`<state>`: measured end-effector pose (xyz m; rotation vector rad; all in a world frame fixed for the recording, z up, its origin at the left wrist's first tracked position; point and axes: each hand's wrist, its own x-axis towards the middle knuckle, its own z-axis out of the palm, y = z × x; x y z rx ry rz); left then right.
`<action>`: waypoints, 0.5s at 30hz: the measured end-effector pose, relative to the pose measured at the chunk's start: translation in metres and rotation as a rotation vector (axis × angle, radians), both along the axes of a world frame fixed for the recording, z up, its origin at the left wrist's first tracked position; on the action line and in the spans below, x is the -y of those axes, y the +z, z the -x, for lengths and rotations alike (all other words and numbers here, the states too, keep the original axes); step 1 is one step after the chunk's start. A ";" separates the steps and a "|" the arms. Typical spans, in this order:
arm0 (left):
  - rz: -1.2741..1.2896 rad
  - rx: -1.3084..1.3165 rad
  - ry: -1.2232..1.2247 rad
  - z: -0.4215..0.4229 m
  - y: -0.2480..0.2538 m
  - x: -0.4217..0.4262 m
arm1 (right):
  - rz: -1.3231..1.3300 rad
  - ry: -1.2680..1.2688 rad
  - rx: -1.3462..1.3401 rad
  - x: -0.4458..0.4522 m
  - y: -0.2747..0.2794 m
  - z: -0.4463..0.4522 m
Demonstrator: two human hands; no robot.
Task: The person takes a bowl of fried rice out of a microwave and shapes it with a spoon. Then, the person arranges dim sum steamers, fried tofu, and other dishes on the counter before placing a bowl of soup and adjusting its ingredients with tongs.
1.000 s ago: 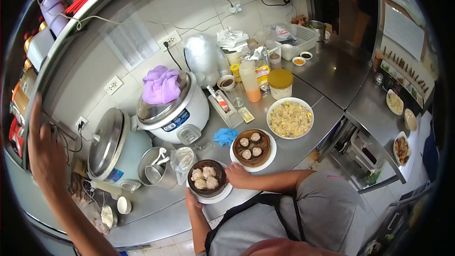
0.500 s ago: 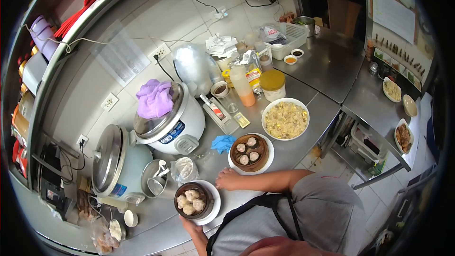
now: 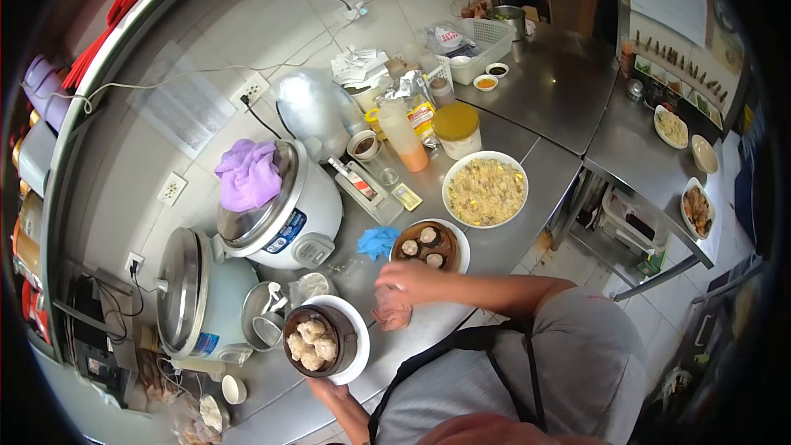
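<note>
My left hand (image 3: 329,390) grips the underside edge of a white plate (image 3: 361,346), its fingers mostly hidden. A round bamboo steamer basket (image 3: 346,331) sits on this plate, tilted, with several pale dumplings (image 3: 311,344) inside. My right hand (image 3: 404,278) is over the steel counter, blurred, so its fingers are hard to read; a skin-coloured patch below it looks like its reflection. Just beyond that hand stands a second bamboo steamer (image 3: 449,249) with siu mai (image 3: 429,236) on another white plate (image 3: 464,255), partly covered by my forearm.
A blue crumpled glove or cloth (image 3: 378,243) lies beside the second steamer. Behind are a bowl of fried rice (image 3: 486,189), a sauce bottle (image 3: 402,136), a yellow-lidded tub (image 3: 457,128) and two rice cookers (image 3: 288,206) (image 3: 194,297). A metal pot (image 3: 262,313) holds utensils.
My left hand has tilted the plate and steamer and raised them slightly. My right hand has lifted off the counter toward the second steamer. The whole view has shifted a little.
</note>
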<state>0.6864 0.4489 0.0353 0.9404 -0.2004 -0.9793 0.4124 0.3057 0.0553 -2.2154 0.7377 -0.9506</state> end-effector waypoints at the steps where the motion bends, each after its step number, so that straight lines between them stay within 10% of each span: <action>1: 0.000 -0.014 -0.005 0.006 0.004 0.003 | 0.065 -0.094 0.077 0.006 0.003 0.019; 8: -0.014 0.054 0.019 0.023 -0.004 0.016 | -0.307 -0.604 0.378 0.026 -0.024 0.155; 15: 0.067 -0.008 0.196 0.097 0.020 0.018 | -1.036 -0.213 0.033 0.018 -0.055 0.202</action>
